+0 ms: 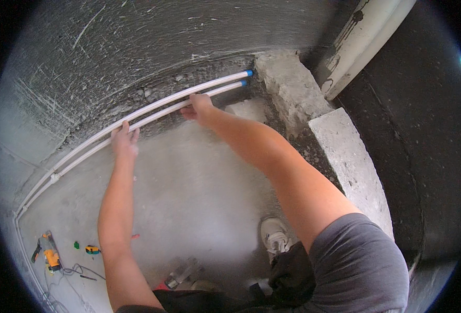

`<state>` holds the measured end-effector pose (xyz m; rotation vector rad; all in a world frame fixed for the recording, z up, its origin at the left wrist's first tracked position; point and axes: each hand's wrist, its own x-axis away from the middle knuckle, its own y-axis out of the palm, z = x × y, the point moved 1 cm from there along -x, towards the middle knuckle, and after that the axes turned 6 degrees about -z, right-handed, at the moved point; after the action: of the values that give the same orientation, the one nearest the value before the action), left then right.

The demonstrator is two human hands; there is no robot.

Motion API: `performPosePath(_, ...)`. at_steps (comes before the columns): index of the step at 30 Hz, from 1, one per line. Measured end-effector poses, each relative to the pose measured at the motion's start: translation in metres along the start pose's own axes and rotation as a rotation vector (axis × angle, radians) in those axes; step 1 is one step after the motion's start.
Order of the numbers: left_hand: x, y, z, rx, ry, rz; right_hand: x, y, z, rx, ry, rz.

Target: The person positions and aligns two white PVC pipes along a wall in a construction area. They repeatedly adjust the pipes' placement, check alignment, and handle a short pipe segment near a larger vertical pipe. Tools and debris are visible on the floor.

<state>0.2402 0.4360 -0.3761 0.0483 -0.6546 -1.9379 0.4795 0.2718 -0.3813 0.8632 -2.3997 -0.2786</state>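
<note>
Two white plastic pipes, an upper one (pixel 156 105) and a lower one (pixel 160 113), run side by side along the foot of the wall. Blue end caps (pixel 248 73) cover their right ends, close to a rough concrete block. My right hand (pixel 200 107) holds the lower pipe, thumb above it and fingers curled beneath. Farther left, my left hand (pixel 124 143) has its fingers over the lower pipe, their tips near the upper one. A white pipe fitting (pixel 55 177) sits on the lower pipe to the left.
Rough concrete blocks (pixel 347 148) edge the floor at right, below a pale vertical pipe (pixel 355 47). An orange power tool (pixel 51 256) with a cable, a tape measure (pixel 92 249) and a small green item (pixel 76 245) lie at lower left. A red-and-grey tool (pixel 175 276) lies near my feet.
</note>
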Motion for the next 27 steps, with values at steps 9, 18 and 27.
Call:
performPosePath(9, 0.010, -0.002, -0.003, 0.006, 0.017, 0.113, 0.016, -0.001, 0.002, -0.015, 0.027, -0.021)
performPosePath(18, 0.008, -0.006, -0.001, -0.031, 0.051, 0.094, -0.004, -0.013, 0.014, -0.006, -0.001, -0.072)
performPosePath(27, -0.009, -0.006, -0.003, -0.044, 0.020, 0.052, -0.001, -0.008, 0.013, -0.050, -0.070, -0.002)
